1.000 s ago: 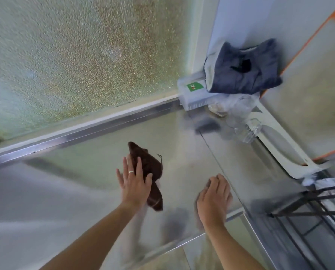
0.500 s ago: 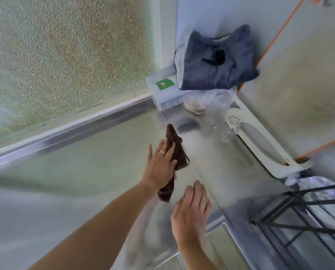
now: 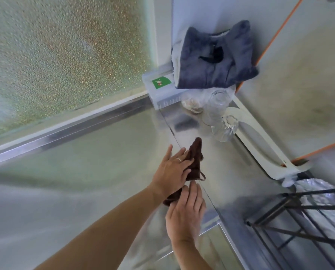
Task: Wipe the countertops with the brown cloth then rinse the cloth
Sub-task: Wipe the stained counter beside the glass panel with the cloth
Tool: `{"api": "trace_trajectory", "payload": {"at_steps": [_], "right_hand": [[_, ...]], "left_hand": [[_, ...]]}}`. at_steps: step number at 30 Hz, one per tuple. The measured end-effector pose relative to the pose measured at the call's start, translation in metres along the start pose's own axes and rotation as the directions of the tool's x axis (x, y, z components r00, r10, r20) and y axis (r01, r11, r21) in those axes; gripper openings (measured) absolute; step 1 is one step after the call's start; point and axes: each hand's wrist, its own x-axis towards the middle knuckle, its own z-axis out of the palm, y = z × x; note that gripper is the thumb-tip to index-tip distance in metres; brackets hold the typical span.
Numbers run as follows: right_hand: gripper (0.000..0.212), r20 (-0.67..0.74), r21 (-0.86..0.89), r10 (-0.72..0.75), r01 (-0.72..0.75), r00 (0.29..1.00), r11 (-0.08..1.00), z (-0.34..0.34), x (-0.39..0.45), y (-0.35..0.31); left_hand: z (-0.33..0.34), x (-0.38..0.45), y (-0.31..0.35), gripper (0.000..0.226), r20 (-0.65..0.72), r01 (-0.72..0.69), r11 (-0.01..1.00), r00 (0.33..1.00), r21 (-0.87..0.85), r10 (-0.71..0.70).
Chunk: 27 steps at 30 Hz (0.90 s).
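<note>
Left hand [image 3: 172,172] flat on brown cloth [image 3: 196,158], right hand [image 3: 185,213] touching its near end

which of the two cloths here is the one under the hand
The small dark brown cloth on the steel countertop, pressed flat under the left hand. The grey-blue folded cloth sits untouched on the white box.
</note>
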Motion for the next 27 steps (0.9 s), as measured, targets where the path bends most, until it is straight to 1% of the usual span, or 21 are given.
{"api": "trace_trajectory", "payload": {"at_steps": [2, 4, 5, 7, 9, 11, 13, 15, 19, 21, 24, 27], "right_hand": [[0.046, 0.005, 0.029, 0.005, -0.005, 1.000, 1.000, -0.002, 0.000, 0.000], [0.044, -0.018, 0.106, 0.013, -0.011, 1.000, 0.994, -0.005, -0.001, 0.000], [0.041, -0.048, 0.172, 0.029, -0.021, 0.998, 0.985, -0.006, -0.002, 0.001], [0.036, -0.151, 0.337, 0.091, -0.035, 0.984, 0.941, -0.008, -0.003, 0.005], [0.041, -0.238, 0.433, 0.165, -0.047, 0.957, 0.900, -0.015, -0.001, 0.010], [0.052, -0.288, 0.441, 0.226, -0.081, 0.930, 0.894, -0.023, 0.001, 0.015], [0.056, -0.330, 0.424, 0.267, -0.110, 0.905, 0.899, -0.032, 0.006, 0.020], [0.056, -0.358, 0.413, 0.280, -0.118, 0.891, 0.903, -0.039, 0.011, 0.026], [0.054, -0.390, 0.428, 0.280, -0.096, 0.877, 0.899, -0.052, 0.019, 0.041], [0.052, -0.403, 0.423, 0.265, -0.079, 0.876, 0.903, -0.056, 0.021, 0.049], [0.046, -0.389, 0.407, 0.221, -0.049, 0.894, 0.912, -0.060, 0.019, 0.058], [0.036, -0.356, 0.427, 0.183, -0.015, 0.917, 0.904, -0.062, 0.016, 0.066]], "left_hand": [[-0.003, 0.001, -0.001, 0.037, 0.029, -0.025, 1.000, 0.999, -0.019, 0.026], [-0.005, -0.001, 0.000, 0.036, 0.067, -0.046, 0.998, 0.997, -0.037, 0.048], [-0.006, -0.002, 0.002, 0.036, 0.082, -0.050, 0.998, 0.995, -0.046, 0.054], [-0.004, -0.008, 0.009, 0.038, 0.099, -0.057, 0.997, 0.993, -0.059, 0.063], [-0.002, -0.014, 0.019, 0.039, 0.098, -0.071, 0.996, 0.992, -0.056, 0.077], [-0.001, -0.020, 0.029, 0.039, 0.098, -0.083, 0.995, 0.991, -0.052, 0.088], [-0.001, -0.026, 0.039, 0.039, 0.111, -0.082, 0.994, 0.990, -0.075, 0.090], [0.003, -0.034, 0.051, 0.038, 0.136, -0.081, 0.993, 0.986, -0.088, 0.092], [0.014, -0.047, 0.073, 0.034, 0.167, -0.103, 0.994, 0.980, -0.047, 0.109], [0.019, -0.053, 0.083, 0.038, 0.195, -0.114, 0.992, 0.973, -0.045, 0.121], [0.025, -0.061, 0.096, 0.051, 0.211, -0.140, 0.990, 0.968, -0.008, 0.138], [0.026, -0.068, 0.104, 0.057, 0.225, -0.129, 0.988, 0.964, -0.082, 0.145]]}}
